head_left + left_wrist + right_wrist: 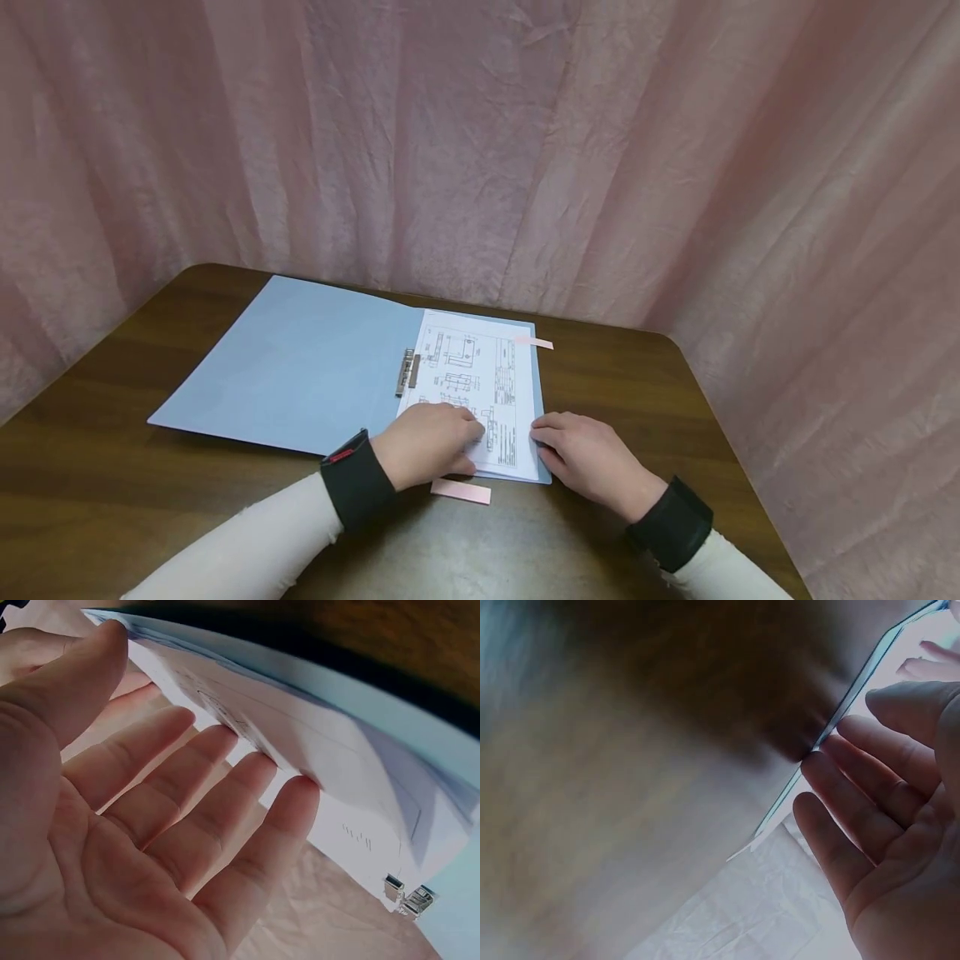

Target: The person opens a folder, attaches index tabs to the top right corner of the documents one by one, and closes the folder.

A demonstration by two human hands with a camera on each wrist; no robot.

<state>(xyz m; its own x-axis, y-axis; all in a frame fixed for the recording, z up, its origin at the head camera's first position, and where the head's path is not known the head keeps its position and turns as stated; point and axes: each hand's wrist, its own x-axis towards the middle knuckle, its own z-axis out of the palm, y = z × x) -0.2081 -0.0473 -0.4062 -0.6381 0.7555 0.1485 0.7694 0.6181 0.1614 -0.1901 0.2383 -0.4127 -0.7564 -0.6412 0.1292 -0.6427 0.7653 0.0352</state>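
Note:
A light blue folder [285,358] lies spread on the brown table, its cover turned to the left. White sheets with technical drawings [480,375] rest on its right half, beside a metal clip [408,372] at the spine. My left hand [431,442] rests on the lower part of the sheets, and in the left wrist view its fingertips [296,799] touch the paper. At the right edge of the folder, my right hand [592,454] touches the border with extended fingers. A pink paper strip [534,342] sticks out past the sheets' upper right edge.
A pink sticky-note pad [461,492] lies on the table just below the folder's lower edge. Behind and to the right of the wooden table [622,375] hangs a pink curtain [480,150].

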